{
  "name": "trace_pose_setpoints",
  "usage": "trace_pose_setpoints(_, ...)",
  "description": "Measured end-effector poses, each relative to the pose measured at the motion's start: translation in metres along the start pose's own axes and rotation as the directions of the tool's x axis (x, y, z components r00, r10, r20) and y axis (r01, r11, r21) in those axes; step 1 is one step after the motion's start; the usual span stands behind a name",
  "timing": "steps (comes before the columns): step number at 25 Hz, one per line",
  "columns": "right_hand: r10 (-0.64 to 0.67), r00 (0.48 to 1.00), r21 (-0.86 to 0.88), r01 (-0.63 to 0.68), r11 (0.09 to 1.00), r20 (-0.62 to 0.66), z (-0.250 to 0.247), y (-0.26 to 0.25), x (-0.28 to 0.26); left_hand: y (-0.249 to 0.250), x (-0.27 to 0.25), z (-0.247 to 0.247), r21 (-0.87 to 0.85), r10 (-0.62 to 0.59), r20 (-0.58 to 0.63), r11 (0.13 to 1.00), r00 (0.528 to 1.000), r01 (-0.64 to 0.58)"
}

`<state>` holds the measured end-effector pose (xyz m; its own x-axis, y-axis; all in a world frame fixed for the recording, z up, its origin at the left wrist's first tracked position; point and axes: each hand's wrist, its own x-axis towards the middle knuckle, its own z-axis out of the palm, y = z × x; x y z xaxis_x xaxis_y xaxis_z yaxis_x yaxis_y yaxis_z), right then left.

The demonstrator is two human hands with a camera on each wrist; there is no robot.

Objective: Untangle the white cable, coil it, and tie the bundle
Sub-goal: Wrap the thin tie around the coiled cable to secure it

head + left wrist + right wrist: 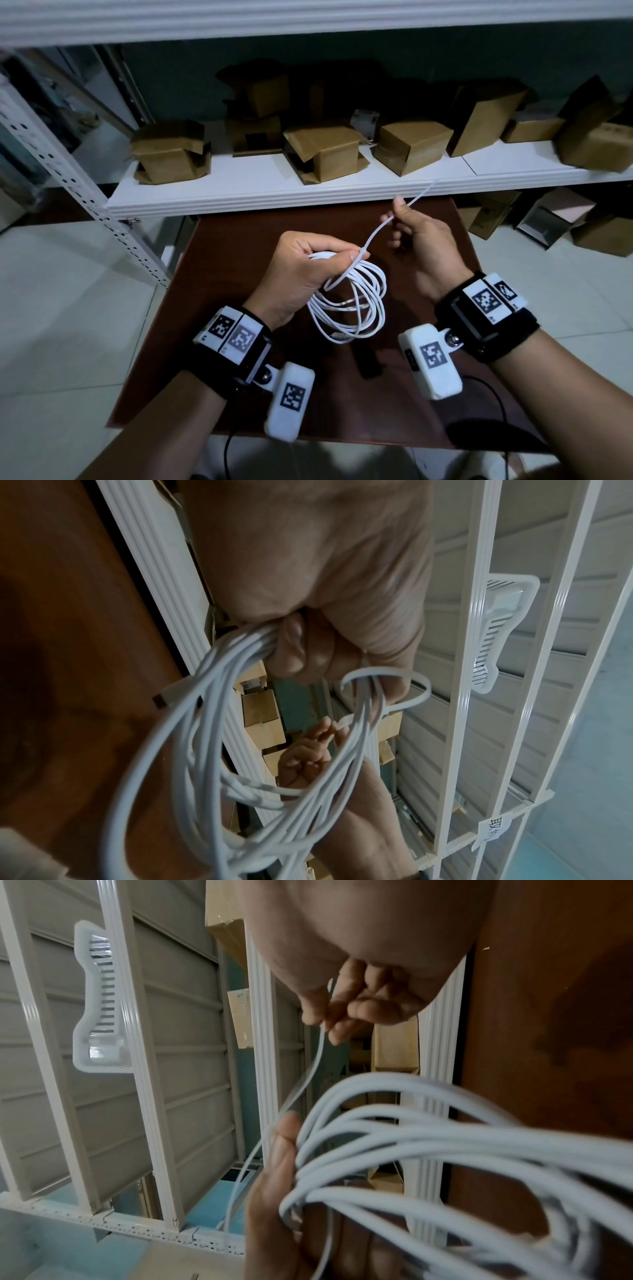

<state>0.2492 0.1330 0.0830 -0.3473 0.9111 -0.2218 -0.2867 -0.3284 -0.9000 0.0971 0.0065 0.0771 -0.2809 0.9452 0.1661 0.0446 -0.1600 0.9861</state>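
Note:
My left hand (301, 270) grips the top of the coiled white cable (358, 308), and the loops hang below it over the brown table (226, 281). A thin flat white tie strip (378, 229) wraps round the bundle beside my left thumb and runs up to the right. My right hand (414, 228) pinches that strip between thumb and fingers, with its loose end sticking out past them. In the left wrist view the strip (423, 692) circles the gathered strands below the left hand (325, 588). A cable plug (167, 696) shows among the loops (205, 750). The right wrist view shows the right hand (359, 1001) pinching the strip (315, 1064).
A black object (368, 363) lies on the table under the coil. Behind the table a white shelf (274, 195) carries several cardboard boxes (325, 150). A perforated shelf post (68, 178) stands at the left. More boxes (555, 219) sit on the tiled floor at the right.

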Motion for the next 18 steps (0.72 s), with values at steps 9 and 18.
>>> trace_pose_setpoints(9,0.121,0.916,-0.081,-0.098,0.992,0.382,0.017,0.015,-0.028,-0.003,0.001,-0.002,-0.120,-0.040,-0.079,0.992,0.996,0.031)
trace_pose_setpoints(18,0.012,0.990,-0.070,-0.003,0.998,0.142,0.011,0.003,-0.016,0.001,0.000,0.005,-0.041,-0.007,-0.038,0.999,0.999,0.005)
